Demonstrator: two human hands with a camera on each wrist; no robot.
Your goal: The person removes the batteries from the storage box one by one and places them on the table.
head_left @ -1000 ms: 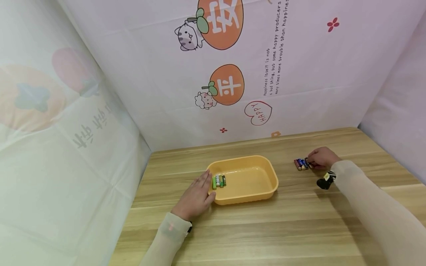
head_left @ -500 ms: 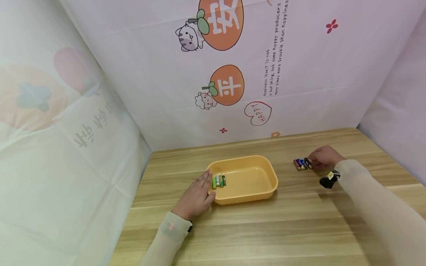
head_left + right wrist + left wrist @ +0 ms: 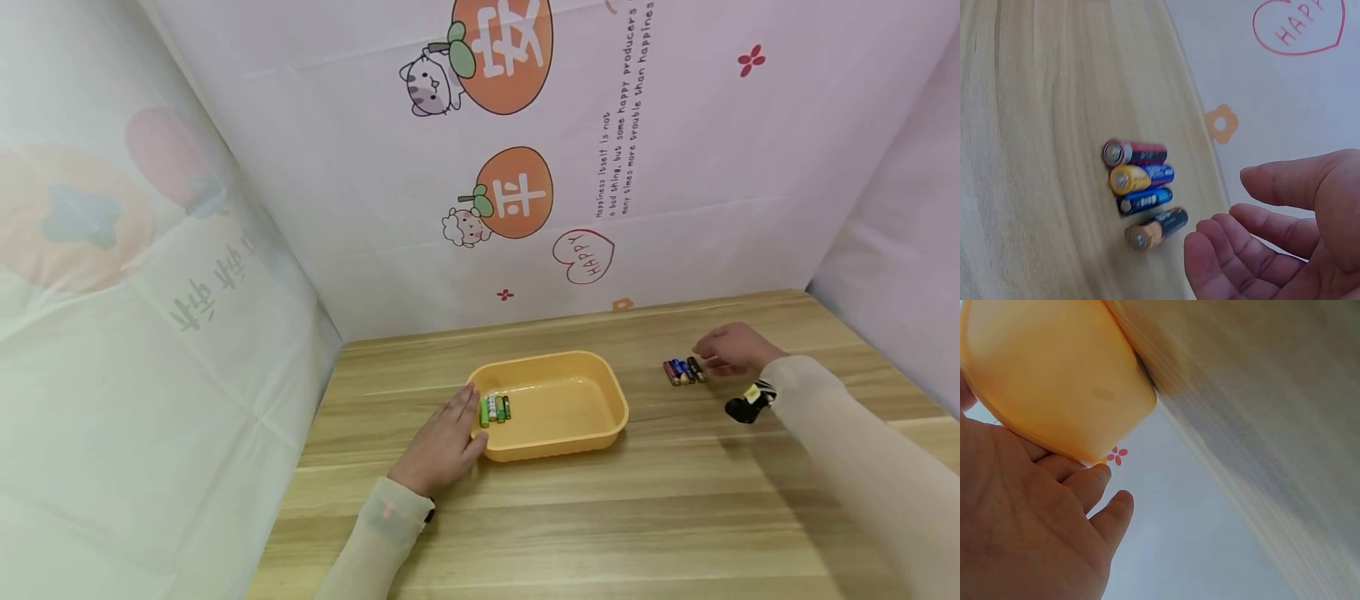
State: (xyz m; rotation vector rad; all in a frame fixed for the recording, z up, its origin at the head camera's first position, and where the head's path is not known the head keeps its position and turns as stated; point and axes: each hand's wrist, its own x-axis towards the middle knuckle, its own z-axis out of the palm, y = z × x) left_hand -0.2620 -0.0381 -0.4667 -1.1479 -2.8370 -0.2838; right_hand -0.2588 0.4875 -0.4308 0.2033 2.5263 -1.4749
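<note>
My left hand [image 3: 442,442] lies along the left rim of a yellow plastic tray [image 3: 555,450], fingers fairly straight. In the left wrist view its fingertips touch the rim of the tray [image 3: 1066,381] from outside. Several green, white and dark batteries [image 3: 492,408] lie side by side inside at the left end. To the right of the tray, my right hand [image 3: 738,348] hovers beside a row of batteries on the table, holding nothing. In the right wrist view these are a red-and-black battery [image 3: 1138,152], a yellow-and-blue one, a blue one, and a copper-and-black battery [image 3: 1159,229] nearest the fingers.
The wooden table [image 3: 570,525] meets a white printed cloth [image 3: 375,250] at the back. More cloth hangs along the left and right sides. A black wrist strap piece [image 3: 744,408] hangs under the right sleeve.
My right hand has drawn back slightly right, its fingers leaving the copper-and-black battery at the right end of the row. My left hand and the tray stay put.
</note>
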